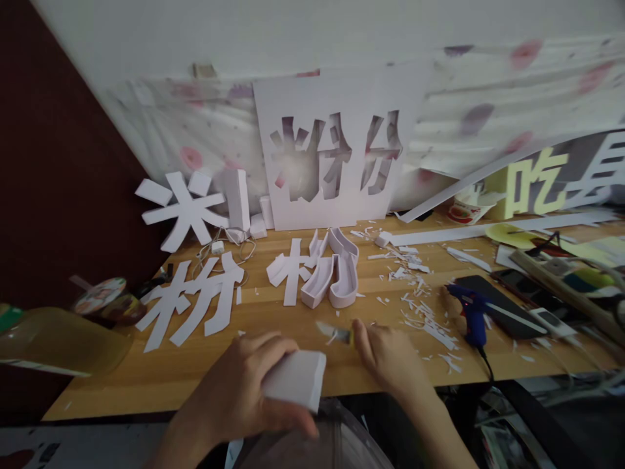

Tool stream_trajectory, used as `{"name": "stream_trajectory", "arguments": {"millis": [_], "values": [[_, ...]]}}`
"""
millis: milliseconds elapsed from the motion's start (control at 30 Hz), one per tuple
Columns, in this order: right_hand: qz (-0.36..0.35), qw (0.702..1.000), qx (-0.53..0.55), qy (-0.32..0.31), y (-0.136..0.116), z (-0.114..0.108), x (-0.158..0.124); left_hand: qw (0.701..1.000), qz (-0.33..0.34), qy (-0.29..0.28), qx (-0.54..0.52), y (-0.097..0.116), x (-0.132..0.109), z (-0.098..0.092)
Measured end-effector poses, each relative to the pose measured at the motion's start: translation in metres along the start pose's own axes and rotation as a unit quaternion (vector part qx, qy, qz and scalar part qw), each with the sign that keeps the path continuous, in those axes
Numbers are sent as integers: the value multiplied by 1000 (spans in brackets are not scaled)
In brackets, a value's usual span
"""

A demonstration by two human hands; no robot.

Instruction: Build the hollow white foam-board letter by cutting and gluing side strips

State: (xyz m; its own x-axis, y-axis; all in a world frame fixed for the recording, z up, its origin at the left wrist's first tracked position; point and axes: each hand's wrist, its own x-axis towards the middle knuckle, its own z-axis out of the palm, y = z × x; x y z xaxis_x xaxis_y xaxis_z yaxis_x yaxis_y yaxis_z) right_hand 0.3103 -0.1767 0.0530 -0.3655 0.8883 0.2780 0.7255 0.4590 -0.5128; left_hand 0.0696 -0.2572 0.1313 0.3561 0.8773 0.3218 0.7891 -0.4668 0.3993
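My left hand (pixel 237 384) is closed around a small white foam-board block (pixel 295 378), gripped between thumb and fingers at the table's front edge. To its right, a utility knife (pixel 336 333) sticks out of my right hand (pixel 393 358), which is closed on its handle. The blade points left, a little apart from the block, with a white sliver by it. Beyond the hands stands a white character piece (pixel 293 277), its right part showing open, walled channels. Left of that lies another white character (pixel 193 299).
A blue glue gun (pixel 472 312) lies right, near white scraps (pixel 424 309). A bottle (pixel 68 342) of yellowish liquid lies at left. Behind are a white star-shaped character (pixel 185 208), a cut-out board (pixel 359 189) against the wall and a yellow character (pixel 537 179). A long strip (pixel 454 236) lies at back right.
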Motion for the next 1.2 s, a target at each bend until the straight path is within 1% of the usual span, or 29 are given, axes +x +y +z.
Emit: {"name": "stream_trajectory", "arguments": {"millis": [67,133,200,267,333,400,467,600,700,800,867,933,967,1033,1133,1200], "values": [[32,999,-5,24,12,-3,0,1000,9,15,-4,2,-3,-2],[42,999,3,33,12,-8,-6,1000,-5,22,10,2,-4,-2],[32,999,34,19,-2,-15,-16,1000,-17,12,17,1,-3,0],[-1,996,87,-28,-23,-20,-26,1000,-15,7,17,1,-2,3],[-34,990,117,-74,-41,-24,-31,1000,-4,10,14,2,-1,5],[-46,988,112,-92,-50,-25,-32,1000,7,10,8,5,-1,6],[-45,991,95,-88,-51,-25,-31,1000,14,8,3,6,-2,5],[-53,994,71,-61,-42,-21,-27,1000,24,16,12,3,-3,6],[-47,997,45,-37,-30,-13,-21,999,25,23,15,3,-4,5],[5,1000,2,-13,-5,-7,-11,999,42,19,-30,6,-8,0],[38,999,-13,6,13,-8,-6,997,49,32,-54,10,-10,-4],[55,998,-6,22,21,-13,-7,997,40,57,-45,11,-9,-6],[59,998,8,29,21,-16,-10,997,31,66,-35,11,-8,-6],[57,996,51,42,8,-23,-20,997,19,65,-29,9,-4,-6],[32,992,110,47,-24,-31,-35,999,-1,46,-27,5,-1,-2],[2,991,130,42,-43,-33,-41,999,-1,42,-8,2,-2,1]]}}
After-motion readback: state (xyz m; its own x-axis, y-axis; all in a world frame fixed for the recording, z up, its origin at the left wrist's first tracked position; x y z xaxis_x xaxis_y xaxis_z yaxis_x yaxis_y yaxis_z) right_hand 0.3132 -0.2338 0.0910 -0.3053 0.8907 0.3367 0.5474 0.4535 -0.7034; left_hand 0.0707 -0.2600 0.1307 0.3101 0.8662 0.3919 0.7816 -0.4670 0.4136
